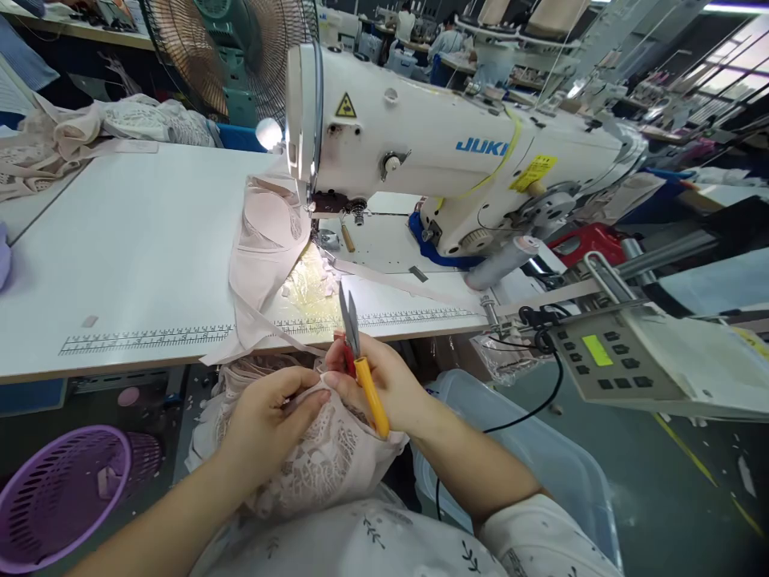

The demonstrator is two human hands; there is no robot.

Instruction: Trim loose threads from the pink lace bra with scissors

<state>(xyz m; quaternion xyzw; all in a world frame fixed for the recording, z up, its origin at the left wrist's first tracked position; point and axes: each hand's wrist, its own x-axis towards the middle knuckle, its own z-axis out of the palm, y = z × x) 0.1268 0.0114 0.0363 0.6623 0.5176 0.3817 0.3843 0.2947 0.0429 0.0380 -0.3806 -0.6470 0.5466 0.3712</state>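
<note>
My left hand (270, 413) pinches a pale pink lace garment (328, 465) that lies in my lap below the table edge. My right hand (384, 385) grips thread snips (360, 361) with yellow and red handles, blades pointing up, and also touches the lace. A pink fabric piece (267, 240) hangs from under the needle of the white sewing machine (444, 152) and drapes over the table's front edge, joined to the lace by a narrow strap.
A white table (132, 240) carries printed rulers along its front. A heap of pink garments (90, 128) lies at back left. A purple basket (57, 493) stands on the floor at left, a clear bin (541, 457) at right, a control panel (606, 361) beside it.
</note>
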